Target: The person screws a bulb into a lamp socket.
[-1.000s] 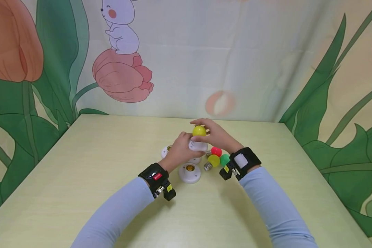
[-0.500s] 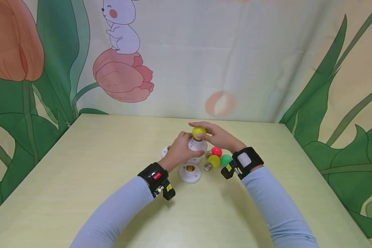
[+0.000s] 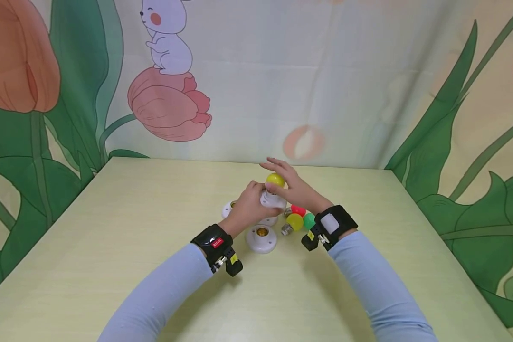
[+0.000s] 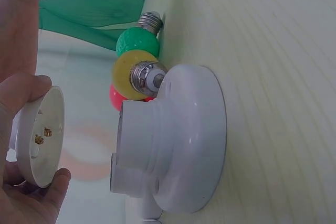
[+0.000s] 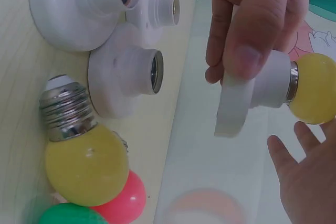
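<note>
My left hand [image 3: 253, 205] grips a white lamp holder [image 3: 273, 200] by its round base, lifted over the table. In the left wrist view its hollow underside [image 4: 44, 140] with brass screws shows. A yellow bulb [image 5: 316, 87] sits in its socket, a band of metal cap visible at the rim. Beside the bulb is my right hand [image 3: 297, 187], fingers stretched out and spread, thumb overlapping the bulb in the head view. In the right wrist view those fingertips [image 5: 275, 145] are straight and right next to the glass.
On the table [image 3: 154, 209] stand several white lamp holders with bare sockets, the nearest holder [image 3: 261, 243] in front of my left hand. To their right lie a red bulb [image 3: 299, 210], another yellow bulb [image 3: 295, 221] and a green bulb [image 3: 309, 220]. A printed curtain [image 3: 248, 95] hangs behind.
My right hand closed around the bulb half a second ago; now its fingers have spread and lifted off. The left hand keeps the lamp holder in place.
</note>
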The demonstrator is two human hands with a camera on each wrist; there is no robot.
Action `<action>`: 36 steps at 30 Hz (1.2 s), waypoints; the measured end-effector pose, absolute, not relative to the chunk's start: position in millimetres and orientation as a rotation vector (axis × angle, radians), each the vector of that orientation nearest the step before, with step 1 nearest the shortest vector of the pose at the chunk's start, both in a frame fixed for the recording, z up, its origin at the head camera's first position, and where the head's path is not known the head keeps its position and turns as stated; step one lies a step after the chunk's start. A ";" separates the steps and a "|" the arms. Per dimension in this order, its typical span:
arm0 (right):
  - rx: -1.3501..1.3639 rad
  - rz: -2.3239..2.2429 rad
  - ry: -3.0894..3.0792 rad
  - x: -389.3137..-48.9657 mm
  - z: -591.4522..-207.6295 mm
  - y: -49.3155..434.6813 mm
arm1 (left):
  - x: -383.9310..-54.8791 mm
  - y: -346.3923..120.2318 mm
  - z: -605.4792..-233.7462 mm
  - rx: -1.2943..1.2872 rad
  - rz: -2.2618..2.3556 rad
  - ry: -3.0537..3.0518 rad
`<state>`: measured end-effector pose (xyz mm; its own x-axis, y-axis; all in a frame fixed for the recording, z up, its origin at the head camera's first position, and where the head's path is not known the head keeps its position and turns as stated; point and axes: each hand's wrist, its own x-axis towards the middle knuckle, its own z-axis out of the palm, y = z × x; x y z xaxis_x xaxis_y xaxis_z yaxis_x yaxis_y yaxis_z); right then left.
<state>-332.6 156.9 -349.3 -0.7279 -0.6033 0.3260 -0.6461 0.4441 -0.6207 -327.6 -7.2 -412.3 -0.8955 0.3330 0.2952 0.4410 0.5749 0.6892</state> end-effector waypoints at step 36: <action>1.028 1.525 -2.647 -347.2 -368.9 166.5 | -326.8 -8.2 -414.9 -0.615 -1.212 -2.723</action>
<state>-347.2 166.5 -368.9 -0.7937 -0.5614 0.2343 -0.4842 0.3498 -0.8020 -326.8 -8.2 -414.9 -0.9136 0.3217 0.2487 0.4000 0.6019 0.6911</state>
